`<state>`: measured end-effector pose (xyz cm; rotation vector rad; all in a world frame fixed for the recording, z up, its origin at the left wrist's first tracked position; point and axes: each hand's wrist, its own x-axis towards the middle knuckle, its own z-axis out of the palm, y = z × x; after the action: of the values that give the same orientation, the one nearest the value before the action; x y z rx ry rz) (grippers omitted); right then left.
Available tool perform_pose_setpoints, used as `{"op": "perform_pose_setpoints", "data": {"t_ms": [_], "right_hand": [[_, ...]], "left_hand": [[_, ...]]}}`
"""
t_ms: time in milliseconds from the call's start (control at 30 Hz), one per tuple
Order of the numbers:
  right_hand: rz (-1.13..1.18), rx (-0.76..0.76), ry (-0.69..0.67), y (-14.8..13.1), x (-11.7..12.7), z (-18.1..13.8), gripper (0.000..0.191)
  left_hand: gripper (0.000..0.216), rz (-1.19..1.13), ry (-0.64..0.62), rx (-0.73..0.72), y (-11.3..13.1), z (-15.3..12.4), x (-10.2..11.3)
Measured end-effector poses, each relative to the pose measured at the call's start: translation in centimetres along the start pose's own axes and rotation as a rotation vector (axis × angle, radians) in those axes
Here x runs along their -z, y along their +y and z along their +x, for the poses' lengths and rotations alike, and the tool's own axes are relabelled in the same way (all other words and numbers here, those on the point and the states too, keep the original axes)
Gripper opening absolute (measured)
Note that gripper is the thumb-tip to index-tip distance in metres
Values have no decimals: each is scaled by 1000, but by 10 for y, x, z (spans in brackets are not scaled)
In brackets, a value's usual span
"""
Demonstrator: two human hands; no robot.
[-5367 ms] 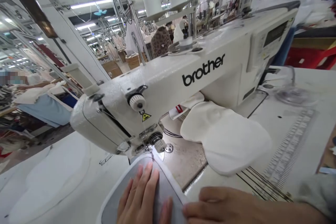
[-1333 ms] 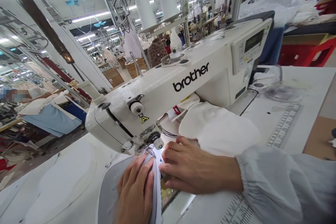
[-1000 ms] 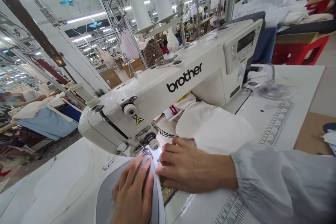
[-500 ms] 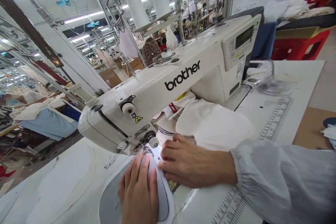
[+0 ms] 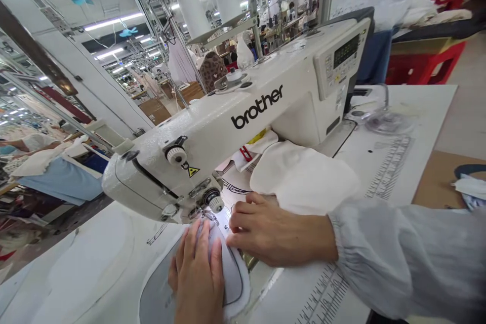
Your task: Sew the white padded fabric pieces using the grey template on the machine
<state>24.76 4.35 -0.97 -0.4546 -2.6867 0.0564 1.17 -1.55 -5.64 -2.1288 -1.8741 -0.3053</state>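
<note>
Beneath the sewing machine (image 5: 228, 126), left hand (image 5: 197, 276) and right hand (image 5: 273, 235), grips released, flatten a grey, white-edged panel (image 5: 232, 278).

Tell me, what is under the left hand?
A grey piece with a white edge lies flat under the left hand, its tip by the machine head. The hand covers the piece's middle, so that part cannot be seen.

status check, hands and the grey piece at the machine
Left hand flat on grey piece. Right hand at its edge, by the machine head. White pile behind right hand, off the piece.
</note>
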Motion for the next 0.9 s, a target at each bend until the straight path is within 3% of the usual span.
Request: {"op": "perform_pose_setpoints", "data": {"t_ms": [133, 300, 667, 800, 900], "right_hand": [[9, 60, 12, 1, 2, -3, 15], [7, 77, 34, 2, 2, -4, 16], [13, 17, 9, 3, -1, -1, 14], [11, -32, 11, 3, -4, 0, 17], [10, -10, 19, 3, -4, -2, 17]], "left_hand": [[39, -37, -40, -132, -9, -2, 14], [37, 30, 53, -264, -13, -4, 17], [33, -60, 161, -118, 4, 2, 10], [35, -88, 119, -29, -1, 3, 7], [36, -103, 40, -48, -11, 4, 5]]}}
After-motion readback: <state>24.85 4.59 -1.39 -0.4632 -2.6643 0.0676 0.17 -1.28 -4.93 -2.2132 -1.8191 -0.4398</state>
